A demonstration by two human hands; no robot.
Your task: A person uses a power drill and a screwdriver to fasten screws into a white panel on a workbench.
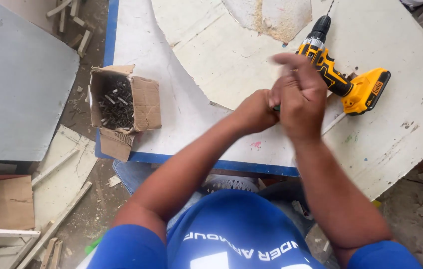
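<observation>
a white painted worktop (pixel 401 134) with a blue edge stands over a floor strewn with wood scraps. both hands meet above it: the left hand (pixel 255 111) is fisted, the right hand (pixel 298 97) curled against it, blurred; what they pinch cannot be told. just behind lies a yellow and black cordless drill (pixel 343 74). an open cardboard box of dark screws (pixel 122 104) sits to the left.

shirt (pixel 231 224): blue, short sleeves | chest: white lettering (seen upside down from above) | arms: bare below the sleeves | hands: no gloves
</observation>
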